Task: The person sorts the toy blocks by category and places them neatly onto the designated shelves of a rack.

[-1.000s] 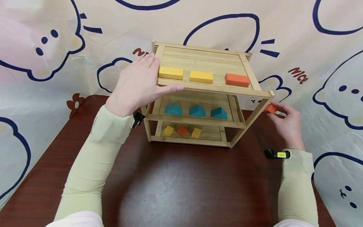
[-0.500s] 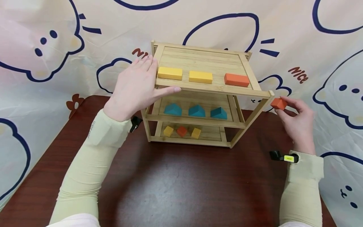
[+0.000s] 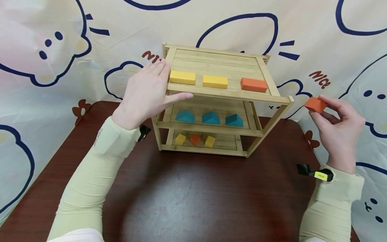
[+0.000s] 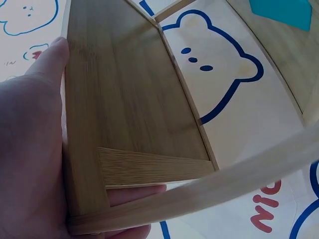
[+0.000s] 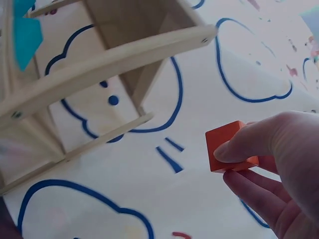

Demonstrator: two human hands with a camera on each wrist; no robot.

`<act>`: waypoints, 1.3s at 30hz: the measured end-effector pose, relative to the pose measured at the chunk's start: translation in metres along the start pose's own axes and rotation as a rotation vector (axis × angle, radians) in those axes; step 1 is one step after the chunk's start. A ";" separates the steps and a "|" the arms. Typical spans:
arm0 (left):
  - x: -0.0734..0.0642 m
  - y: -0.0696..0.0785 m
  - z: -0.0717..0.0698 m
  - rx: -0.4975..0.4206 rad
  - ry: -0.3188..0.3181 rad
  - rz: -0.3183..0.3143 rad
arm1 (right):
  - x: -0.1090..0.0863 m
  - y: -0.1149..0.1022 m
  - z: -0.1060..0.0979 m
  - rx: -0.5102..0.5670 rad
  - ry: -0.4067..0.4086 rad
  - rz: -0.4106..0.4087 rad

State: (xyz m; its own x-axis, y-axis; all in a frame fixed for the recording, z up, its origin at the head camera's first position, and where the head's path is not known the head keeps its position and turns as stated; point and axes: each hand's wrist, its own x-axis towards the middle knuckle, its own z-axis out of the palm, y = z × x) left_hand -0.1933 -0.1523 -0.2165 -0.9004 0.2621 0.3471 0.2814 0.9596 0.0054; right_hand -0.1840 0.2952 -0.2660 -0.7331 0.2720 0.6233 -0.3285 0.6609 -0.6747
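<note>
A three-tier wooden shelf (image 3: 217,98) stands on the table. My left hand (image 3: 145,94) rests on its top left front corner, fingers straight along the side and thumb along the front edge; the left wrist view shows the thumb and some fingertips at the frame. To the right of the shelf and apart from it, my right hand (image 3: 341,131) pinches an orange block (image 3: 315,104) between thumb and fingers. The right wrist view shows the same orange block (image 5: 222,144) in the air, part of it hidden by the thumb.
The top tier bears two yellow blocks (image 3: 215,81) and an orange block (image 3: 254,84) along its front. Three teal triangular blocks (image 3: 210,117) lie on the middle tier. Below are two yellow cubes (image 3: 180,139) and an orange cube (image 3: 195,139). A patterned cloth (image 3: 121,20) hangs behind.
My right hand has moved right, away from the shelf's right front post, carrying the orange block. My left hand has stayed at the shelf's corner.
</note>
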 end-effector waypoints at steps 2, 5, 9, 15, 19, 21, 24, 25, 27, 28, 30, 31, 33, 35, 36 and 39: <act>0.000 0.000 0.001 0.001 0.017 0.012 | -0.003 -0.009 -0.004 -0.011 0.024 -0.024; 0.000 -0.001 0.002 -0.001 0.039 0.020 | -0.006 -0.022 -0.009 0.004 0.048 -0.046; 0.001 -0.001 0.003 -0.002 0.033 0.012 | -0.009 -0.034 -0.014 0.035 0.060 -0.075; 0.002 0.000 0.002 -0.003 0.030 0.005 | -0.015 -0.047 -0.020 0.129 0.061 -0.116; 0.002 0.000 0.002 -0.009 0.026 0.001 | -0.019 -0.052 -0.021 0.195 0.053 -0.170; 0.001 0.000 0.002 -0.014 0.021 -0.003 | -0.021 -0.053 -0.022 0.211 0.044 -0.206; 0.001 0.000 0.003 -0.020 0.024 -0.004 | -0.023 -0.056 -0.023 0.217 0.033 -0.230; 0.001 0.000 0.003 -0.021 0.027 -0.003 | -0.023 -0.057 -0.023 0.215 0.029 -0.238; 0.001 0.000 0.003 -0.021 0.036 -0.001 | -0.025 -0.060 -0.023 0.210 0.021 -0.253; 0.001 0.000 0.003 -0.021 0.040 0.000 | -0.025 -0.062 -0.023 0.207 0.018 -0.257; 0.001 0.000 0.003 -0.021 0.045 0.001 | -0.027 -0.064 -0.023 0.210 0.009 -0.268; 0.001 0.000 0.003 -0.020 0.049 0.003 | -0.027 -0.066 -0.023 0.212 0.005 -0.272; 0.000 0.000 0.004 -0.019 0.049 0.002 | -0.028 -0.068 -0.022 0.221 0.000 -0.281; 0.000 0.000 0.003 -0.019 0.049 0.003 | -0.029 -0.070 -0.022 0.234 -0.006 -0.290; 0.000 0.000 0.004 -0.019 0.049 0.003 | -0.030 -0.071 -0.021 0.240 -0.008 -0.295; 0.000 0.000 0.003 -0.019 0.052 0.003 | -0.031 -0.073 -0.020 0.266 -0.020 -0.310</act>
State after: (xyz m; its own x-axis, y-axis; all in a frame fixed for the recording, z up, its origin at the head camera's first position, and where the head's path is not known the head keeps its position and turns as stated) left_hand -0.1945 -0.1522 -0.2196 -0.8812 0.2585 0.3958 0.2905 0.9566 0.0218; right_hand -0.1253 0.2523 -0.2284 -0.5857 0.0733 0.8072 -0.6764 0.5045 -0.5366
